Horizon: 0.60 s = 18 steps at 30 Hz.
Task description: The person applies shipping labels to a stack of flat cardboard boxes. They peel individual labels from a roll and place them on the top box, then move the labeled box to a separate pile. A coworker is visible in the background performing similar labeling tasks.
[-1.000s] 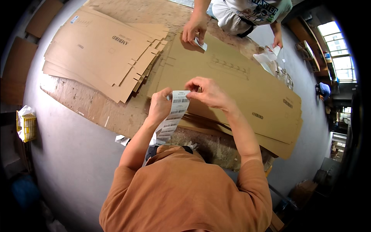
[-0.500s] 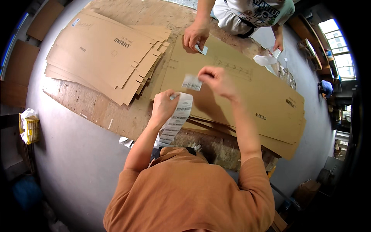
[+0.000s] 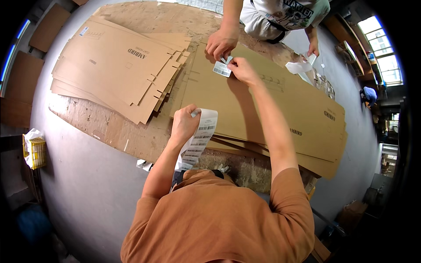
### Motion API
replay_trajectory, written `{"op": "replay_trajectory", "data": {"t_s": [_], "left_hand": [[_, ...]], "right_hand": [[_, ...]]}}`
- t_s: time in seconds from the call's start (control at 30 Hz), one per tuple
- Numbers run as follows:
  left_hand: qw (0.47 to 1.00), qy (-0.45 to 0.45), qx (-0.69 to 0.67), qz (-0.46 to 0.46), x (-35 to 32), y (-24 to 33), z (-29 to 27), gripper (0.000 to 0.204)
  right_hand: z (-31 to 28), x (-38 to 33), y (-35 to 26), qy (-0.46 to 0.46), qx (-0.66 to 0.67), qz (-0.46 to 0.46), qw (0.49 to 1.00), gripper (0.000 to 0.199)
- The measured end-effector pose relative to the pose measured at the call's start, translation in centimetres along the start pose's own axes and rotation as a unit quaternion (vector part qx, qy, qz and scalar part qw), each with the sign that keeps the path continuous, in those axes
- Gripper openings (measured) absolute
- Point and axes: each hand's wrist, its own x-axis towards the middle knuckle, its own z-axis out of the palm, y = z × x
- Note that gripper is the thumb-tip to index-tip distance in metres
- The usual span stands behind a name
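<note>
Clock positions read from mid-view. Worn wooden table (image 3: 114,127): biggest item, spans 9 through 12 to 4 o'clock. On it, olive-brown cardboard stack (image 3: 302,114), flat sheets with dark print, 2 o'clock; paler cardboard stack (image 3: 109,61), edges fanned, 10 o'clock, just beside the first. Co-worker (image 3: 267,24) at 1 o'clock, far side of table, light printed shirt, partly cut off by the top edge. Yellow basket (image 3: 39,153) with white stuff in it, 9 o'clock, well apart from table.

Label strip (image 3: 204,133), white with rows of barcodes, just below centre, hangs from left hand (image 3: 186,125) toward 6 o'clock. Left fingers closed, pinching strip's upper end. Right hand (image 3: 244,71) at 1 o'clock, over olive-brown stack; thumb and fingertips together on the corner of single label (image 3: 222,69), at 12 o'clock. Can't tell if that label touches the cardboard. Co-worker's near hand (image 3: 222,41) right above it, 12 o'clock, fingers curled on small white piece (image 3: 226,59) close to the label. Co-worker's other hand (image 3: 313,47), between 1 and 2, holds white paper (image 3: 299,67).
</note>
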Motion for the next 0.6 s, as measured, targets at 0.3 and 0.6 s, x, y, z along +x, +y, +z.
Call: {"op": "replay_trajectory", "data": {"t_s": [0.3, 0.6], "left_hand": [[0.999, 0.011, 0.042, 0.033, 0.0, -0.7, 0.8, 0.018], [0.997, 0.011, 0.066, 0.046, 0.1, -0.7, 0.9, 0.018]], "right_hand": [[0.2, 0.9, -0.2, 0.010, -0.103, -0.014, 0.995, 0.018], [0.7, -0.3, -1.6, 0.057, -0.186, -0.025, 0.981, 0.018]]}}
